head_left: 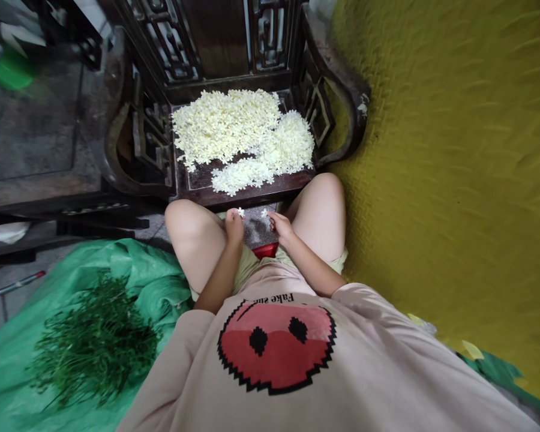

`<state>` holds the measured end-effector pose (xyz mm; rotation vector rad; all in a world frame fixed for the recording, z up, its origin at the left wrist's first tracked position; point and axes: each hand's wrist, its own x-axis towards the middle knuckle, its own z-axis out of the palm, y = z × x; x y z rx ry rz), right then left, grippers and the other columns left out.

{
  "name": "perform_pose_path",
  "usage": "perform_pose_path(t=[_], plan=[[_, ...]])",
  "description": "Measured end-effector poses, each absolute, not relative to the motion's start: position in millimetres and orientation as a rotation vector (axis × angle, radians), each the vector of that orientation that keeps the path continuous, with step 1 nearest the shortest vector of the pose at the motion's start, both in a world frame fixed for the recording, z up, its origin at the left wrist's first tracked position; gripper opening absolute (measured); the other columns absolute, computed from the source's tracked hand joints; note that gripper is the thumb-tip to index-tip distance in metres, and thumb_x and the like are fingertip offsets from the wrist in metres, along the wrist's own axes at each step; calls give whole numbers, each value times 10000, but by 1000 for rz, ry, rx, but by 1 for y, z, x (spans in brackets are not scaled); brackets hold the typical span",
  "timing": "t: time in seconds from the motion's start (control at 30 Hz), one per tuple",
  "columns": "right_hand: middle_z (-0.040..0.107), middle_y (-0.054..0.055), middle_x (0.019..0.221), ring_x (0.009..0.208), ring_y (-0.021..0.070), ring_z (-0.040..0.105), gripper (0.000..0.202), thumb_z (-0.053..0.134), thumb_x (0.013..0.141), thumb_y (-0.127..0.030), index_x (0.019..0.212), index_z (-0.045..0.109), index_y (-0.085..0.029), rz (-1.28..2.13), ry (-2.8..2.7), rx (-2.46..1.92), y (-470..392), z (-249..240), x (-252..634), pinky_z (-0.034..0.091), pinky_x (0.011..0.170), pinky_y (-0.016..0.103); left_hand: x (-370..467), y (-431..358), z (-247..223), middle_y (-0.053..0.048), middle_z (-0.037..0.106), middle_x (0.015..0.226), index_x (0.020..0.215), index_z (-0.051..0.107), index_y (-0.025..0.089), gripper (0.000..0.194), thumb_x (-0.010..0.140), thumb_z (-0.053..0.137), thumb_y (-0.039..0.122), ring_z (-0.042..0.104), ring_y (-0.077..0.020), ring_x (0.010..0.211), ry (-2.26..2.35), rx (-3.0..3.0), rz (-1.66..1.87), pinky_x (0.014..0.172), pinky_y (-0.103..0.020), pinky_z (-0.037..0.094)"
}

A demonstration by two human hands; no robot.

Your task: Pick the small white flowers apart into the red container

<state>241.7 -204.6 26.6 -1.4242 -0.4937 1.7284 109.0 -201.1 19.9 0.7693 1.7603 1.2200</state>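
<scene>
My left hand (234,224) is closed on a small white flower (241,212), which pokes out past the fingertips. Across from it, my right hand (279,225) pinches another white flower (264,213) between thumb and fingers. The two hands are apart, held between my knees just in front of a dark wooden chair (198,177). A broad heap of cream-white flowers (227,123) covers much of the seat. Whiter flowers (243,175) lie at its front and right, close to the seat's front edge.
To my left, a pile of green stems (99,342) lies on a green plastic sheet (153,264). A dark wooden table (31,138) with a green container (9,67) stands beyond it. A yellow textured surface (454,150) rises along my right side. Something red (265,250) shows beneath me.
</scene>
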Motion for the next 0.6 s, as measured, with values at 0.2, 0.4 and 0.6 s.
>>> perform_pose_path(t=[0.2,0.4,0.6], plan=[[394,-85,467,400,54,321,229,615,654,-325,628,427,-197,1879,-292,-1373,-207,33,237,224,411,213,124,-205,23,25,529,602,658,527,189,90,731,493,231,500,-119,622,1670,827,1090,655,-237,381],[413,-77,473,391,47,321,213,590,683,-308,605,431,-189,1890,-313,-1363,-207,32,237,251,418,209,133,-207,33,-8,630,659,677,612,167,50,675,596,214,567,-125,662,1505,817,1066,699,-253,427],[432,-67,498,403,49,342,212,616,671,-335,611,483,-180,1847,-385,-1353,-208,33,237,252,416,213,131,-208,36,-32,678,705,696,661,164,125,628,677,267,596,-147,691,1471,809,1071,721,-283,454]])
